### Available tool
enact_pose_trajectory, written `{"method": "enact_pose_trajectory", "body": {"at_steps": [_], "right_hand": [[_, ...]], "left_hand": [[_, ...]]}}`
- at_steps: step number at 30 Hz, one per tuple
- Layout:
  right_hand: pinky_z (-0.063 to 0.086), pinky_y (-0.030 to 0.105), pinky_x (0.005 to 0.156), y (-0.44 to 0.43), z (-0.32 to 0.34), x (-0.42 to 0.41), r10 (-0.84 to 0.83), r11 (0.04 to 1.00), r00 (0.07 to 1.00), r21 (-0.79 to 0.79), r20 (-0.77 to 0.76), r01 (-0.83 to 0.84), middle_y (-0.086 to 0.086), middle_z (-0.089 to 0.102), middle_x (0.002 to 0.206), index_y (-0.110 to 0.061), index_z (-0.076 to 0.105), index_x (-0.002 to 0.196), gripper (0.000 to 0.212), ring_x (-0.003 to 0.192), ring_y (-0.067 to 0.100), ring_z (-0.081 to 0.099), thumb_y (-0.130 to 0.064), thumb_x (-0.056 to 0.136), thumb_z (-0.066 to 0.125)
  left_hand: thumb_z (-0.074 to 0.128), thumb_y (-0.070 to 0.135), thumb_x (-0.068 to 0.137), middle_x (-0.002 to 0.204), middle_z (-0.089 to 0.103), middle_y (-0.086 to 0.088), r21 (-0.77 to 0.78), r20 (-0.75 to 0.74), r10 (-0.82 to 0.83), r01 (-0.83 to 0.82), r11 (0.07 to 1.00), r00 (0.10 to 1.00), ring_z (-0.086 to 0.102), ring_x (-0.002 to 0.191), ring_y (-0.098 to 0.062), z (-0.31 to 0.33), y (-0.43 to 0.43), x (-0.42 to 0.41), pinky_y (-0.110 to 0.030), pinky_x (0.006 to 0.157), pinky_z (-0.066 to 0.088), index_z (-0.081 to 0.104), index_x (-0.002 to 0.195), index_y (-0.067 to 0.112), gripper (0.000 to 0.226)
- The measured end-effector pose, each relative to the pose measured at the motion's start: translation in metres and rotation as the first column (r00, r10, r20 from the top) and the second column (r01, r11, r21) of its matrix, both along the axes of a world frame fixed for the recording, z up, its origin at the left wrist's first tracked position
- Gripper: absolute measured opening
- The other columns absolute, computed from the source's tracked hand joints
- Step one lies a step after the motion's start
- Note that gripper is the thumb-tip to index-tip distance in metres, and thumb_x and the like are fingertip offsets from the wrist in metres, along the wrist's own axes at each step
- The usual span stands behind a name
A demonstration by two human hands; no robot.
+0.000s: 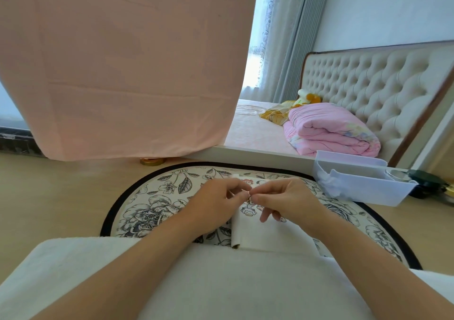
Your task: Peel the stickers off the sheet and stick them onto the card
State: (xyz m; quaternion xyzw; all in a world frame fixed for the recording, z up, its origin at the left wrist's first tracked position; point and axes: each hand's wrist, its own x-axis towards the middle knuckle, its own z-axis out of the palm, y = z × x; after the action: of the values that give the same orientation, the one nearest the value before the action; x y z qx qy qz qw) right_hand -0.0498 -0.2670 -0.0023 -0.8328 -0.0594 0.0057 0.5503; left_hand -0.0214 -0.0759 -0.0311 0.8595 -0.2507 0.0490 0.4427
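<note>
While both hands meet over the middle of the floral placemat [152,204], the left hand [216,201] and the right hand [285,199] each pinch a small sticker [248,198] between thumb and forefinger. It is held just above the white paper [270,236]. The other fingers of the right hand hang loosely curled over that paper, and those of the left are tucked in.

The white paper lies flat on the placemat under the hands. Its left edge is curled up, and a cartoon figure [246,212] shows on it below the fingertips. A second white piece [248,179] with a reddish figure lies on the placemat just past the fingers. Which of the two is the card and which the sticker sheet cannot be told.

The placemat rests on a pale wooden table [49,196]. A translucent plastic tray [356,184] stands near the right hand, at the placemat's far right edge. A pink cloth [122,61] hangs beyond the table. Well behind, a folded pink quilt [331,130] lies on a bed against a tufted headboard [368,81].
</note>
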Motion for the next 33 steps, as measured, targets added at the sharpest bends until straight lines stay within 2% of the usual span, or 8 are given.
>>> {"method": "enact_pose_trajectory", "body": {"at_steps": [6,10,16,20,24,27,29,33], "right_hand": [[0.043,0.019,0.051,-0.001,0.003,0.001,0.054,0.988,0.998,-0.147,0.038,-0.048,-0.001,0.075,0.075,-0.023,0.07,0.106,0.024,0.06,0.015,0.068,-0.01,0.086,0.075],[0.046,0.021,0.059,0.001,0.002,0.003,0.048,0.989,0.996,-0.147,0.074,-0.037,-0.002,0.075,0.075,-0.021,0.067,0.103,0.019,0.056,0.014,0.065,-0.016,0.087,0.076],[0.04,0.014,0.047,0.001,-0.001,0.003,0.018,0.997,1.0,-0.08,0.005,-0.018,-0.003,0.074,0.075,-0.013,0.074,0.094,0.014,0.056,0.013,0.06,-0.02,0.083,0.08],[0.034,0.019,0.043,0.001,-0.001,0.003,-0.018,0.998,1.0,0.055,-0.025,0.019,0.003,0.076,0.08,-0.009,0.076,0.092,0.008,0.053,0.012,0.056,-0.014,0.086,0.076],[0.034,0.024,0.046,-0.001,-0.005,0.007,-0.041,0.994,0.999,0.098,-0.029,0.043,0.004,0.067,0.076,-0.012,0.076,0.092,0.006,0.051,0.011,0.052,-0.016,0.087,0.075],[0.038,0.021,0.046,-0.004,-0.006,0.008,-0.028,0.998,0.999,0.058,0.029,0.026,0.006,0.067,0.076,-0.012,0.077,0.093,0.005,0.051,0.011,0.052,-0.014,0.089,0.074],[0.04,0.019,0.045,-0.006,-0.005,0.008,-0.005,0.999,0.999,0.049,0.054,0.003,0.004,0.068,0.074,-0.012,0.078,0.094,0.006,0.051,0.011,0.052,-0.013,0.089,0.074],[0.043,0.019,0.047,-0.01,-0.002,0.011,-0.062,0.995,0.993,0.083,0.099,0.054,0.004,0.072,0.073,-0.012,0.079,0.089,0.005,0.048,0.01,0.052,-0.015,0.085,0.078]], "left_hand": [[0.074,0.025,0.088,0.082,0.074,0.014,-0.191,-0.053,0.016,-0.026,0.981,0.998,0.064,0.076,-0.011,0.003,0.001,-0.001,-0.016,0.07,0.051,0.072,0.105,0.037,0.021],[0.076,0.018,0.087,0.073,0.073,0.013,-0.255,-0.129,-0.037,0.003,0.967,0.991,0.056,0.061,0.002,0.005,0.001,-0.001,-0.009,0.061,0.046,0.073,0.106,0.032,0.024],[0.075,0.022,0.088,0.071,0.068,0.013,-0.323,-0.123,0.055,-0.092,0.942,0.991,0.051,0.063,-0.004,0.002,-0.003,0.002,-0.01,0.06,0.045,0.077,0.1,0.036,0.019],[0.075,0.02,0.087,0.074,0.069,0.003,-0.295,-0.123,0.092,-0.125,0.947,0.988,0.048,0.059,-0.003,0.001,-0.006,0.001,-0.011,0.057,0.043,0.076,0.089,0.028,0.008],[0.071,0.015,0.086,0.067,0.061,0.014,-0.21,-0.096,0.059,-0.078,0.975,0.994,0.05,0.058,-0.006,0.001,-0.008,-0.002,-0.014,0.055,0.042,0.069,0.082,0.026,0.012],[0.07,0.027,0.089,0.074,0.065,0.02,-0.124,-0.025,0.074,-0.077,0.989,0.997,0.059,0.071,-0.01,0.001,-0.009,-0.006,-0.015,0.061,0.045,0.067,0.083,0.029,0.007],[0.071,0.034,0.09,0.079,0.069,0.014,-0.145,0.003,0.088,-0.087,0.986,0.996,0.059,0.07,-0.009,0.003,-0.012,-0.007,-0.018,0.063,0.047,0.067,0.083,0.03,0.008],[0.071,0.026,0.09,0.075,0.069,0.005,-0.251,-0.067,0.139,-0.151,0.956,0.988,0.055,0.062,-0.003,0.007,-0.023,-0.003,-0.015,0.06,0.044,0.07,0.083,0.026,0.007]]}}
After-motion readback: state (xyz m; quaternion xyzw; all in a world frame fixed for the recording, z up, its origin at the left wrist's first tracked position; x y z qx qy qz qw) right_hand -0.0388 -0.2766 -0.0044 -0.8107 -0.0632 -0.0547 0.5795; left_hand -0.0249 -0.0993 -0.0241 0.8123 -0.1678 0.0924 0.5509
